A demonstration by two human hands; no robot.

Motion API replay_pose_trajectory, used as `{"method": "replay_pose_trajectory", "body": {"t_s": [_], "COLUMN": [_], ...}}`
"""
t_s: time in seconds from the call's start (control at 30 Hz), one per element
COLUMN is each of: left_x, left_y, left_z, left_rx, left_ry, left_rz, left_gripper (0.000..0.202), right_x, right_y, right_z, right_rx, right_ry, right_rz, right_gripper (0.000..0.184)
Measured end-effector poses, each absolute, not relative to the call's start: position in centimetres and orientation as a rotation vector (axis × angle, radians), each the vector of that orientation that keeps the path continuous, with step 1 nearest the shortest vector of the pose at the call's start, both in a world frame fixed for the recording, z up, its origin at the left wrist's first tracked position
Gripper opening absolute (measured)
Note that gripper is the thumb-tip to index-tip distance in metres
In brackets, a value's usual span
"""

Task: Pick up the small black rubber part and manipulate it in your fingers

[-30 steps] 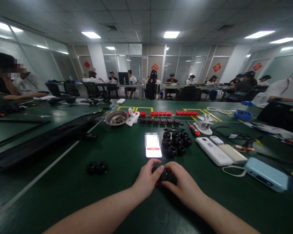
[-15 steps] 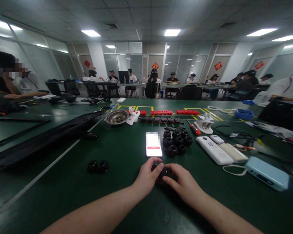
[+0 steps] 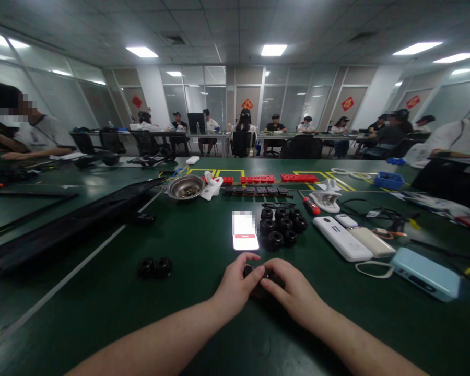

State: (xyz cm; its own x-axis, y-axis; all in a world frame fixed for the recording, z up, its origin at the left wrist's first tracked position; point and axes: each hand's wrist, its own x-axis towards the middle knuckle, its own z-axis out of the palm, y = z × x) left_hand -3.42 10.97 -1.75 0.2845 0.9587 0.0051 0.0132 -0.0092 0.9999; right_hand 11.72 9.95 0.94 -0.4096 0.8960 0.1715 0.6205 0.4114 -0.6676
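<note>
Since the earlier frame, the right hand (image 3: 295, 284) has brought its thumb up near the left hand's (image 3: 235, 282). Both hands are curled nearly closed around a small black part (image 3: 269, 273), mostly hidden by the fingers, above the near middle of the table (image 3: 102, 292). Just beyond lies a lit phone (image 3: 245, 241), with clustered black wheels (image 3: 285, 224) at its right. Two more wheels (image 3: 163, 267) sit left; a blue box (image 3: 426, 274) lies right. Farther off are a metal bowl (image 3: 184, 183), red strips (image 3: 257, 179) and a screwdriver (image 3: 312, 207).
</note>
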Motion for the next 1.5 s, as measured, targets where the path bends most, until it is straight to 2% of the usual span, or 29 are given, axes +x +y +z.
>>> {"method": "replay_pose_trajectory", "body": {"t_s": [0.2, 0.47, 0.73, 1.0, 1.17, 1.43, 1.5], "left_x": [-3.6, -3.6, -3.6, -3.4, -3.5, -3.5, -3.4], "left_y": [11.1, 10.7, 10.9, 10.9, 10.8, 10.7, 11.0], "left_z": [-1.8, -1.5, -1.5, -1.4, -1.1, -1.3, -1.7], "left_rx": [1.479, 1.375, 1.485, 1.336, 1.349, 1.327, 1.318], "left_ry": [1.079, 1.005, 1.043, 0.999, 1.031, 0.979, 0.997], "left_rz": [1.001, 0.981, 1.04, 1.002, 1.045, 1.06, 1.047], "left_gripper": [0.034, 0.034, 0.032, 0.033, 0.031, 0.032, 0.032], "right_x": [11.8, 11.8, 11.9, 11.9, 11.9, 11.9, 11.9], "right_y": [9.8, 10.1, 9.9, 10.2, 9.9, 10.1, 10.2], "right_z": [0.8, 0.8, 0.4, 0.7, 0.7, 0.8, 0.7], "right_rx": [-1.269, -1.304, -1.274, -1.316, -1.275, -1.365, -1.34], "right_ry": [-2.132, -2.191, -2.158, -2.175, -2.14, -2.181, -2.176], "right_rz": [0.691, 0.71, 0.7, 0.677, 0.707, 0.661, 0.668], "right_gripper": [0.03, 0.017, 0.035, 0.015, 0.028, 0.024, 0.016]}}
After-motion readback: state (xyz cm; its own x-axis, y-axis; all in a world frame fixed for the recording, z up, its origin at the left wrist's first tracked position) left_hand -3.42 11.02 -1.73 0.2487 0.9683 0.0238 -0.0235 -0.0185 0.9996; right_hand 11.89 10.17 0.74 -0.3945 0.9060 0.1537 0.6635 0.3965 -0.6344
